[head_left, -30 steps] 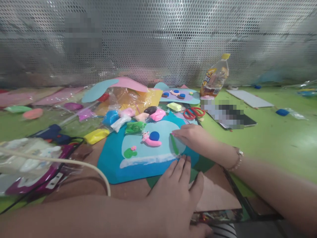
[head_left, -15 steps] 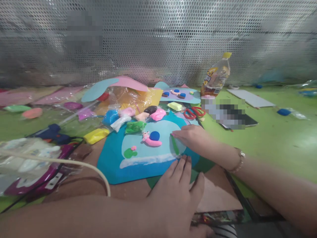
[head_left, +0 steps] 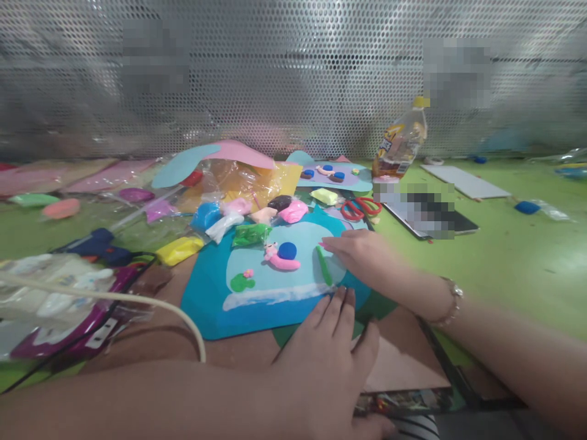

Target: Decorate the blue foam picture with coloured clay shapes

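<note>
A green clay strip (head_left: 323,266) lies slantwise on the light-blue part of a blue craft sheet (head_left: 206,305). My right hand (head_left: 367,253), with a bracelet at its wrist, hovers just right of the strip's top end. Its index finger stretches out, its other fingers partly hidden, and nothing shows in its grip. Flat and spread, my left hand (head_left: 328,342) rests at the sheet's lower edge, fingertips below the strip. Left of the strip sits a pink clay snail (head_left: 282,261) with a blue shell (head_left: 287,250). A green clay lily pad (head_left: 241,283) bears a pink flower (head_left: 248,273).
Several bagged clay lumps, among them a green pack (head_left: 251,234) and a yellow pack (head_left: 180,250), lie behind and left. Red-handled scissors (head_left: 361,209), a phone (head_left: 431,214) and a bottle (head_left: 401,143) stand or lie at the right back. A pale cable (head_left: 151,304) crosses the left side.
My right hand has shifted slightly right and up, its fingertip now off the top of the green strip. My left hand stays in place.
</note>
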Available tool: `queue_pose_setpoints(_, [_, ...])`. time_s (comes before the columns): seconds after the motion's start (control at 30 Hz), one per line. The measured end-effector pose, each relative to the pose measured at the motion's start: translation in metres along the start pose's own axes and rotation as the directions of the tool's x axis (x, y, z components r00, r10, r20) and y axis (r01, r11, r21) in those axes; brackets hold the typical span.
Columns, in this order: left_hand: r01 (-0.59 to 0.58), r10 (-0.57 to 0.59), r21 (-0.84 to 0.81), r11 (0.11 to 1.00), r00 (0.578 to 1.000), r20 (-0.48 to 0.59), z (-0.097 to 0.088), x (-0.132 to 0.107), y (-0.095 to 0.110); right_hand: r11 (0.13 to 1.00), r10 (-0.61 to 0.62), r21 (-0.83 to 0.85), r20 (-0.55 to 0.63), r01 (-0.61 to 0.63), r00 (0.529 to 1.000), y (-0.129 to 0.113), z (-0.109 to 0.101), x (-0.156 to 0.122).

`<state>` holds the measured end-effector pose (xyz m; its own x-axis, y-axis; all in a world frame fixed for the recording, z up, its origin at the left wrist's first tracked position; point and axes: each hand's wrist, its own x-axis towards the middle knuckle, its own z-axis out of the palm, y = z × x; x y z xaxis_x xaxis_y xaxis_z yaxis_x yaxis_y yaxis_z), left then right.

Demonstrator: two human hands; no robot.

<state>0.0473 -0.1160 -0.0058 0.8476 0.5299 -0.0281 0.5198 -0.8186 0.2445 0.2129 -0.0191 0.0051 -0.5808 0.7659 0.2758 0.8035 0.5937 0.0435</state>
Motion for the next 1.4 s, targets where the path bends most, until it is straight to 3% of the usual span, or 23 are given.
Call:
queue_pose_setpoints(0.13, [0.010, -0.010, -0.005, 1.000, 1.000, 0.016, 0.000, 0.000, -0.001, 0.992, 0.049, 0.114, -0.041, -0.044, 0.998, 0.002, -0.009, 0.000])
queue_pose_setpoints(0.47, [-0.016, 0.017, 0.020, 1.000, 1.000, -0.013, 0.001, -0.003, -0.003, 0.970, -0.038, 0.229, -0.169, 0.077, 0.985, 0.016, -0.015, 0.004])
queue_pose_setpoints(0.67, [-0.035, 0.047, 0.148, 0.988, 0.996, -0.075, 0.002, -0.004, -0.001, 0.948, -0.094, 0.266, -0.287, 0.173, 0.953, 0.020, -0.014, 0.005])
queue_pose_setpoints(0.8, [-0.045, 0.091, 0.272, 0.961, 0.983, -0.159, 0.003, -0.005, 0.002, 0.956, -0.058, 0.242, -0.389, 0.163, 0.919, 0.018, -0.015, 0.003])
queue_pose_setpoints(0.93, [-0.057, 0.150, 0.379, 0.923, 0.964, -0.220, 0.003, -0.004, 0.005, 0.867, -0.029, 0.460, -0.336, 0.191, 0.942, 0.012, -0.018, 0.002])
queue_pose_setpoints(1.03, [-0.078, 0.216, 0.452, 0.889, 0.941, -0.262, 0.006, -0.004, 0.007, 0.796, 0.034, 0.588, -0.283, 0.145, 0.958, 0.005, -0.019, 0.003])
queue_pose_setpoints(1.13, [-0.143, 0.330, 0.521, 0.842, 0.899, -0.287, 0.010, -0.004, 0.007, 0.689, 0.131, 0.723, -0.179, 0.040, 0.975, 0.000, -0.020, 0.004])
queue_pose_setpoints(1.23, [-0.187, 0.394, 0.543, 0.818, 0.872, -0.292, 0.012, -0.004, 0.005, 0.574, 0.206, 0.810, -0.001, -0.120, 0.978, -0.002, -0.019, 0.006])
queue_pose_setpoints(1.3, [-0.193, 0.395, 0.534, 0.823, 0.870, -0.295, 0.012, -0.004, 0.004, 0.544, 0.237, 0.811, 0.096, -0.214, 0.967, -0.001, -0.017, 0.008])
queue_pose_setpoints(1.4, [-0.210, 0.406, 0.534, 0.819, 0.870, -0.279, 0.011, -0.003, 0.003, 0.560, 0.271, 0.781, 0.142, -0.276, 0.952, 0.001, -0.010, 0.011])
